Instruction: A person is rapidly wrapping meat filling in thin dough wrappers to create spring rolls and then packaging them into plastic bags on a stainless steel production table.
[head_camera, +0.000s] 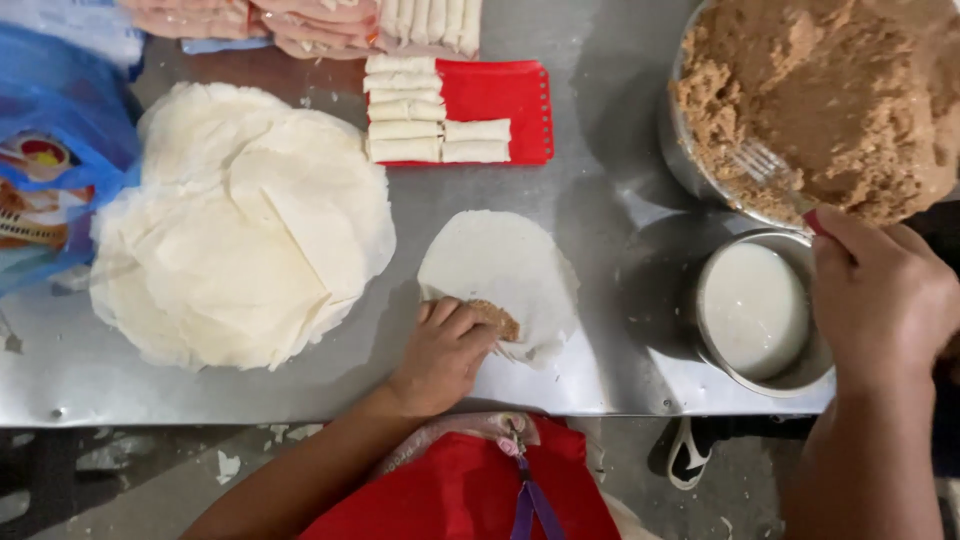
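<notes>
A single round white wrapper (505, 265) lies flat on the metal table (610, 150). A strip of brown filling (497, 319) rests on its near edge. My left hand (440, 355) presses its fingers on that filling and the wrapper's near edge. My right hand (880, 295) grips the red handle of a fork (775, 175), whose tines are stuck in the brown filling mix (830, 90) inside a large metal bowl (676, 150) at the far right.
A big stack of round wrappers (240, 230) lies at the left. Finished white rolls (420, 120) sit on a red tray (505, 100). A small metal bowl (810, 375) of white liquid (752, 308) stands under my right hand. A blue bag (55, 130) is far left.
</notes>
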